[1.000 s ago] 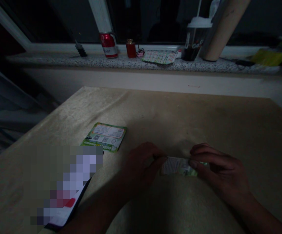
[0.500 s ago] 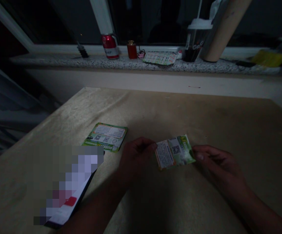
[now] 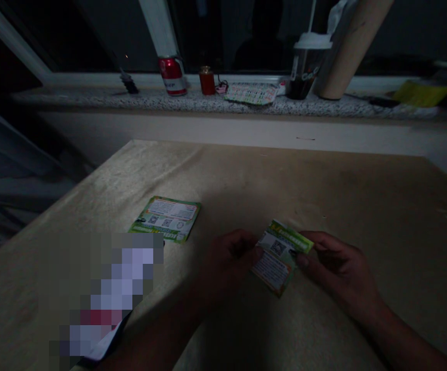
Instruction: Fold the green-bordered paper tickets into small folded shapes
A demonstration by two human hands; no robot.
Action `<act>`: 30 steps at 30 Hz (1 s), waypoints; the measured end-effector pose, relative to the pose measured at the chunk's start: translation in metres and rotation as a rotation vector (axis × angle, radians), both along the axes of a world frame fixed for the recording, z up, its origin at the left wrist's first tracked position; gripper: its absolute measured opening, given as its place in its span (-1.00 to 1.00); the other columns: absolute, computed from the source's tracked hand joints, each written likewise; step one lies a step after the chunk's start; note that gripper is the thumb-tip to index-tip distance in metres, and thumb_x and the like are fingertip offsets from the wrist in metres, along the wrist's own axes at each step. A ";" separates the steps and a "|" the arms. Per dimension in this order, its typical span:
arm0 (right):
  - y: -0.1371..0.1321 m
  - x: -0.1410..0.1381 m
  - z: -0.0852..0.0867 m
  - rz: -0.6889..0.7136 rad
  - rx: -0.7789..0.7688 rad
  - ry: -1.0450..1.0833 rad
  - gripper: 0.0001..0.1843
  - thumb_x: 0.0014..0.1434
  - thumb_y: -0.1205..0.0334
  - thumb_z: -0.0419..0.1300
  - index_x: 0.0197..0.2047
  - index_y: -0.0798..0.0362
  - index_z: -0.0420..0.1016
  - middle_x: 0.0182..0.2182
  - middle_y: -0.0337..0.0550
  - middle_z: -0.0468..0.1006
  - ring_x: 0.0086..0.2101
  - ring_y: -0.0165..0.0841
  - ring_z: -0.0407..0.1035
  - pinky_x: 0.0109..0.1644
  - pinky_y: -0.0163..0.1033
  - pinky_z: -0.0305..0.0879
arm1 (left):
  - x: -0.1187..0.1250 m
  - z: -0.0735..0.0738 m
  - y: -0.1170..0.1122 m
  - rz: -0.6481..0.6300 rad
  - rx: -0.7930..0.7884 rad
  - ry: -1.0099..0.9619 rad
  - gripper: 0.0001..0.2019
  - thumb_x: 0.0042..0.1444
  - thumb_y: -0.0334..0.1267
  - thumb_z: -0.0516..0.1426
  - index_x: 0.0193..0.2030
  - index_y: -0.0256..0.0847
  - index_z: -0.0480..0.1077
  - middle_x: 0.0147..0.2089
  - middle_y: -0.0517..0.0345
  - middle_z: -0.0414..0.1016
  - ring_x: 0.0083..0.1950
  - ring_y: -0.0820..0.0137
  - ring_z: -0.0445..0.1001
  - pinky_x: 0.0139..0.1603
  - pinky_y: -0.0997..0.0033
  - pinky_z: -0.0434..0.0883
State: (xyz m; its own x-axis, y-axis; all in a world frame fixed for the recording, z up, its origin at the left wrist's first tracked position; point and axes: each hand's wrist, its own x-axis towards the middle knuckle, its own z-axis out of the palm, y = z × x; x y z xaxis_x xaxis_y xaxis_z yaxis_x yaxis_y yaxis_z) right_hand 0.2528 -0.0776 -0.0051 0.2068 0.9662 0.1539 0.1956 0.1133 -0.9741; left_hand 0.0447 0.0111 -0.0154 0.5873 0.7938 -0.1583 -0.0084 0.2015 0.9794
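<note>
Between my two hands, above the table, is a small green-and-white printed packet with a QR code and a block of text. My left hand pinches its left edge, thumb on top. On the other side, my right hand grips the right edge between thumb and fingers. The packet is tilted, its green band toward the upper right. To the left, a stack of similar green packets lies on the table with its printed side up.
A phone, partly blurred out, lies left of my left forearm on the table. On the windowsill behind stand a red can, a red bottle, a blister pack, a lidded cup and a cardboard tube.
The held packet has turned clockwise, its green end swinging from the right toward the top. My hands have come closer together on it. The stack stays in place.
</note>
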 end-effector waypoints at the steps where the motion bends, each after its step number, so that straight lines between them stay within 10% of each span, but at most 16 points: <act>1: 0.000 -0.001 -0.001 -0.013 0.003 0.009 -0.87 0.16 0.23 0.36 -0.19 -0.08 0.62 -0.27 -0.21 0.71 -0.26 -0.34 0.60 -0.19 -0.33 0.53 | 0.001 -0.001 -0.001 0.025 -0.043 -0.040 -0.84 0.10 -0.21 0.29 -0.27 -0.25 0.48 -0.31 0.12 0.60 -0.30 0.37 0.55 -0.24 0.37 0.47; 30: -0.001 0.001 -0.005 0.023 -0.083 0.115 -0.93 0.19 0.17 0.36 -0.32 -0.07 0.68 -0.40 -0.22 0.68 -0.37 -0.34 0.57 -0.26 -0.29 0.51 | -0.001 0.006 0.002 0.017 -0.259 -0.071 -0.85 -0.02 -0.30 0.35 -0.26 -0.24 0.65 -0.21 0.03 0.70 -0.18 0.26 0.63 -0.01 0.20 0.49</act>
State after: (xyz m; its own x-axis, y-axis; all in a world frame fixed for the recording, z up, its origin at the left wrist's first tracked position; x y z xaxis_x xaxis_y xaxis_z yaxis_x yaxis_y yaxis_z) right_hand 0.2540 -0.0787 -0.0097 0.1960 0.9793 0.0502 0.0806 0.0349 -0.9961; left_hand 0.0435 0.0133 -0.0097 0.5908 0.7420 -0.3169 -0.0804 0.4450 0.8919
